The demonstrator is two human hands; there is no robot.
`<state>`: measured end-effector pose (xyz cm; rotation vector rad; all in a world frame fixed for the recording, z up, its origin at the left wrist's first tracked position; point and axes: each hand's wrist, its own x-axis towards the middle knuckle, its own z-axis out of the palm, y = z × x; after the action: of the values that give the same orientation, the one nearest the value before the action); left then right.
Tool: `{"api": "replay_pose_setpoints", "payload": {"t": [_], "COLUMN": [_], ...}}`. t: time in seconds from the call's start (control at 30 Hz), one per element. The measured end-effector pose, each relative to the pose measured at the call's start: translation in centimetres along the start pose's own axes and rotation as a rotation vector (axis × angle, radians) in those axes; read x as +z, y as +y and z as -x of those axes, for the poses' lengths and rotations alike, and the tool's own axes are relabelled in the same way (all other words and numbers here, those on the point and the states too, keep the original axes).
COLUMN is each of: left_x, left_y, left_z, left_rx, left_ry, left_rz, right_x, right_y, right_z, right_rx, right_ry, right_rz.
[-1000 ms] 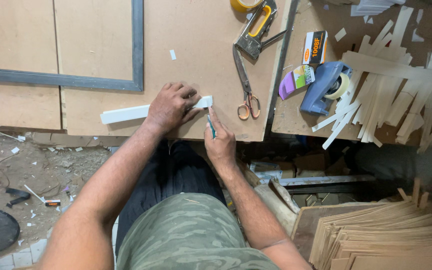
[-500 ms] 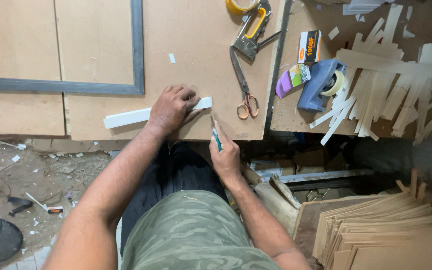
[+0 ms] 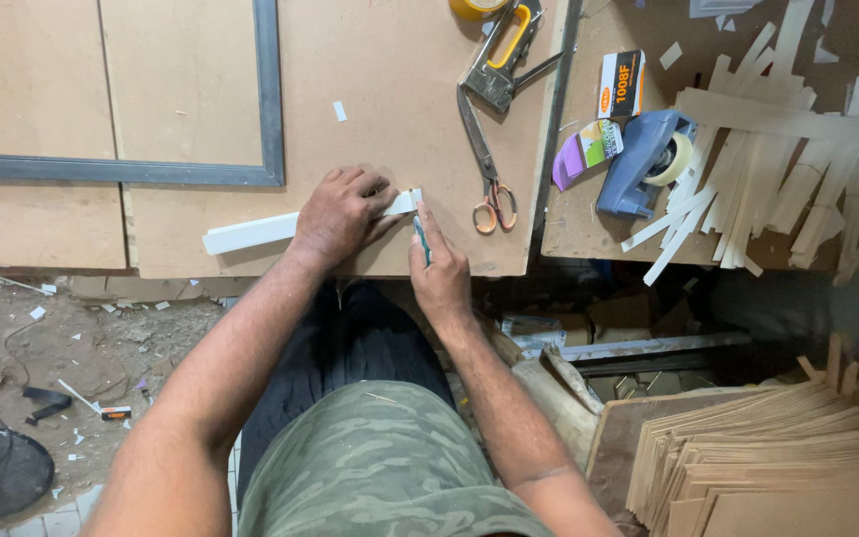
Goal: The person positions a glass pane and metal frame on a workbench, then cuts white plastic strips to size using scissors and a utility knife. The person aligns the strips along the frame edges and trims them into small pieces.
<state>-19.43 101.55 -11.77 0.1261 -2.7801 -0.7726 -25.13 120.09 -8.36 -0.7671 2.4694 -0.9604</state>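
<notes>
Here my left hand (image 3: 338, 211) lies flat and spread on the white strip (image 3: 251, 232), fingers together, pressing it against the brown board (image 3: 380, 109) near its front edge. My right hand (image 3: 439, 267) is closed around a small cutter (image 3: 421, 239) with a greenish handle, its tip meeting the strip's right end (image 3: 405, 202), just beyond my left fingertips. To cut well here, I judge that I should keep firm downward weight on the strip so it cannot slide, hold the blade upright rather than leaning, and draw it toward me in one steady stroke, keeping my left fingers clear of the blade's line. The scissors (image 3: 484, 164) with orange handles lie just to the right, the stapler (image 3: 502, 55) farther up, and the blue tape dispenser (image 3: 643, 164) sits on the neighbouring board, well apart from the cut.
</notes>
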Motion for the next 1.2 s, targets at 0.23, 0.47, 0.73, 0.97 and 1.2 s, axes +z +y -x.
{"api": "replay_pose_setpoints", "payload": {"t": [0.23,0.47,0.73,0.97,1.2], "left_x": [-0.1,-0.4,-0.4,-0.5,-0.4], "left_y": [0.0,0.1,0.1,0.3,0.3], "left_z": [-0.1,-0.2,-0.3,-0.4,-0.5], "left_rx": [0.01,0.018,0.018,0.011,0.028], "left_ry": [0.005,0.017,0.001,-0.012,-0.005], "left_rz": [0.024,0.059,0.061,0.025,0.052], "right_x": [-0.2,0.0,0.2,-0.3,-1.8], "right_y": [0.2,0.3,1.0,1.4,-0.1], "right_z": [0.0,-0.3,0.6,2.6,2.6], "right_rx": [-0.052,-0.119,-0.062,0.042,-0.052], "right_ry": [-0.003,0.042,0.027,-0.058,0.089], "right_rz": [-0.015,-0.017,-0.012,0.013,-0.083]}}
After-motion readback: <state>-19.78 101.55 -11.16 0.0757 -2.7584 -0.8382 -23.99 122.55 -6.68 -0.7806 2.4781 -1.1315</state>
